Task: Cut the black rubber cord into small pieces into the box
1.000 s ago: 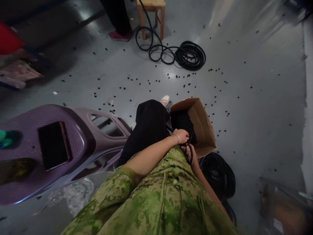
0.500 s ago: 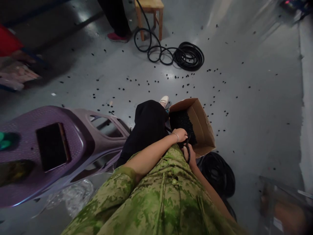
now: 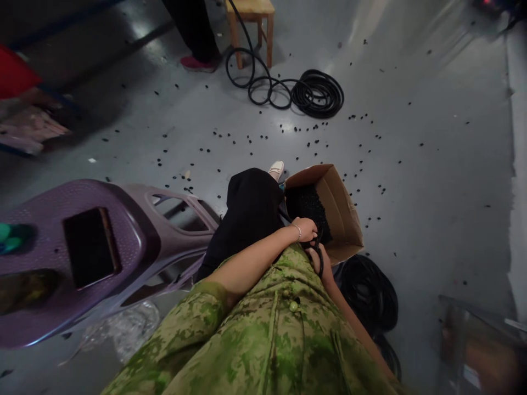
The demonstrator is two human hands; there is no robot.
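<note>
My left hand (image 3: pixel 305 229), with a bracelet at its wrist, is closed at the near edge of an open cardboard box (image 3: pixel 343 225). A black rubber hose (image 3: pixel 284 215) runs over my leg into this hand. Just below it, my right hand (image 3: pixel 324 262) is closed on what look like black scissors (image 3: pixel 320 258); a curved handle shows around its fingers, while the blades are hard to make out. The two hands nearly touch. Inside the box lies a heap of small black pieces (image 3: pixel 307 203).
At left stands a purple plastic stool (image 3: pixel 135 230) carrying a phone (image 3: pixel 90 247). Coiled black hose lies ahead (image 3: pixel 317 96) and at right (image 3: pixel 368 293). Small black pieces dot the floor. A wooden stool (image 3: pixel 251 6) and a person's leg (image 3: pixel 195 27) are farther off.
The curved black handle at my right hand has turned and shifted slightly to the right. My left hand has stayed in nearly the same place.
</note>
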